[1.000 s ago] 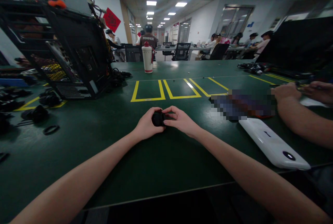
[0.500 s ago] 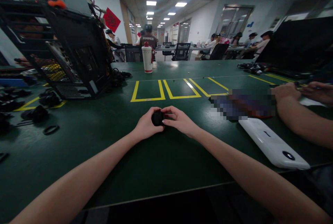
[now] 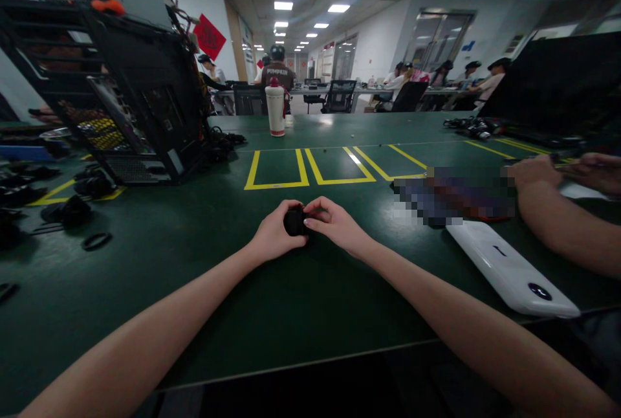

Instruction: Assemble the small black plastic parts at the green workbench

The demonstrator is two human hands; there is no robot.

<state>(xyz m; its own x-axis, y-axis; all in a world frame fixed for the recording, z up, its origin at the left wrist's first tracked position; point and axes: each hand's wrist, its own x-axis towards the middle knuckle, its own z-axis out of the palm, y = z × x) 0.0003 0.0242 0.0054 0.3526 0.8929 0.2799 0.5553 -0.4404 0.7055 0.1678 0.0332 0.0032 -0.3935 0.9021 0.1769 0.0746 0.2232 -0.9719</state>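
Between my hands, just above the green table [image 3: 272, 314], is a small rounded black part [image 3: 294, 222] whose kind I cannot make out. My left hand [image 3: 274, 233] wraps it from the left, thumb below and fingers over the top. From the right, the fingertips and thumb of my right hand [image 3: 332, 224] pinch at its right edge. Whether a separate small piece sits in that pinch is hidden. Yellow tape outlines [image 3: 276, 186] lie on the table just beyond my hands.
At left stands an open black computer case [image 3: 145, 107], with loose black parts [image 3: 68, 212] and a black ring [image 3: 97, 241] near it. A white tumbler [image 3: 276, 110] stands ahead. On the right are a white device [image 3: 514, 269], another person's forearm [image 3: 567, 224] and a dark monitor [image 3: 557, 88].
My right fingers have closed in slightly on the right edge of the black part. My left hand keeps its hold, and the rest of the scene is nearly the same.
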